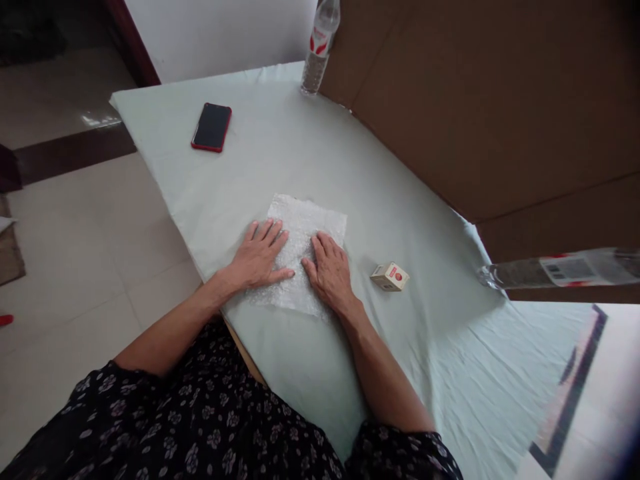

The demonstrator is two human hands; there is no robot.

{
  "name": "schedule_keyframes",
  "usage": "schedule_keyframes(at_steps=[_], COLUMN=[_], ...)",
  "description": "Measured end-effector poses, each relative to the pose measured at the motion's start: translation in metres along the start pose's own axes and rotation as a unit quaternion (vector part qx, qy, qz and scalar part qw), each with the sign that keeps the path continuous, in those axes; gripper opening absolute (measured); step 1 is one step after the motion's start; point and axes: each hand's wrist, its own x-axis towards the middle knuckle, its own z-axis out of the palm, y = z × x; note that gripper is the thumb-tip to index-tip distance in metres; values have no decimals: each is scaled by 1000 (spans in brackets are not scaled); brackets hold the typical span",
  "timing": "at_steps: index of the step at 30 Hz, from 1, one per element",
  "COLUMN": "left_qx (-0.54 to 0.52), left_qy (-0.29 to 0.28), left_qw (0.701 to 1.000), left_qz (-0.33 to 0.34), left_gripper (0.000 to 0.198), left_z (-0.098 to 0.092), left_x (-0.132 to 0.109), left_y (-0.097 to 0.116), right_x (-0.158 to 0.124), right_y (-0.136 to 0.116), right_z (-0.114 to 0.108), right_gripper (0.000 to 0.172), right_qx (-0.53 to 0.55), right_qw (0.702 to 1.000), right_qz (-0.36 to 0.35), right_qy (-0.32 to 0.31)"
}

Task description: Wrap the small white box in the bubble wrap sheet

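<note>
A sheet of clear bubble wrap (305, 217) lies flat on the cloth-covered table. My left hand (259, 258) rests on its left side, fingers spread and thumb stretched inward. On the right part of the sheet lies my right hand (331, 270), palm down, with its thumb apart and its fingers a little bent. Neither hand grips anything. A small cream box (390, 277) with a red mark stands to the right of my right hand, apart from it.
A phone in a red case (211, 127) lies at the back left of the table (280, 140). One water bottle (319, 50) stands at the back; another bottle (575, 268) is at the right. Both are beside a large brown cardboard panel (475, 100). The table's left edge borders tiled floor.
</note>
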Motion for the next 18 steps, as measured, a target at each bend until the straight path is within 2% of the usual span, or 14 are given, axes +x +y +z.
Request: schedule_keyframes(at_steps=[6,9,14,16,18], left_qx=[-24,-25,-22,-31,-46], left_qy=[4,-5,3,8,15], left_qw=[1000,1000,1000,999,999], left_qz=[7,16,8,9,9], left_gripper=[80,77,81,82,82], left_z=[-11,-11,-3,-1,-1], left_x=[-18,-26,-28,-28,-30], left_y=[-1,-2,-6,-7,-8], right_x=[-2,-8,-22,-29,-38], right_y=[4,8,16,21,29], right_z=[-2,-7,-19,-29,-41], right_gripper=[51,50,50,48,44], right_qx=[14,1,-21,-12,-7], right_qw=[1000,1000,999,1000,999], right_qz=[2,7,-5,-14,-11], right_qy=[12,21,-26,-8,50])
